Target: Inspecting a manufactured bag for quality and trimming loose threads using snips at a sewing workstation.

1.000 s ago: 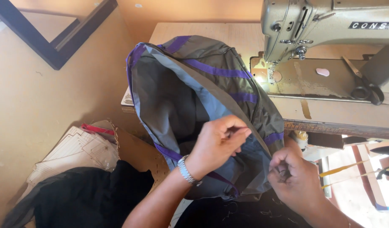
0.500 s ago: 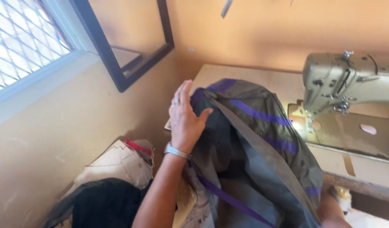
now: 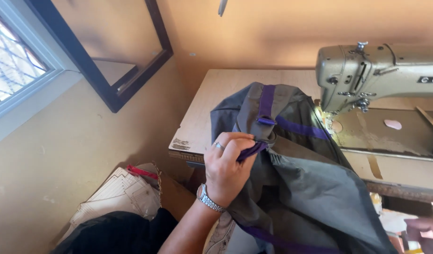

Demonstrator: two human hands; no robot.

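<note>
A grey bag [image 3: 310,188] with purple straps lies bunched over the front edge of a wooden sewing table [image 3: 212,108]. My left hand [image 3: 226,164], with a ring and a silver wristwatch, is closed on a purple strap [image 3: 248,151] beside a dark ring on the bag's near side. Only the blurred fingers of my right hand [image 3: 425,231] show, at the bottom right corner just off the bag's lower edge. Whether they hold anything is unclear.
A beige sewing machine [image 3: 381,70] stands on the table at the right, behind the bag. Below the table's left corner is a cardboard box [image 3: 172,190] with paper patterns [image 3: 122,193], and black cloth [image 3: 113,230]. A dark-framed open window [image 3: 118,89] is at the upper left.
My left hand went from lying flat on top of the bag to gripping its purple strap. The bag has turned, showing the strap and ring. My right hand has left the fabric.
</note>
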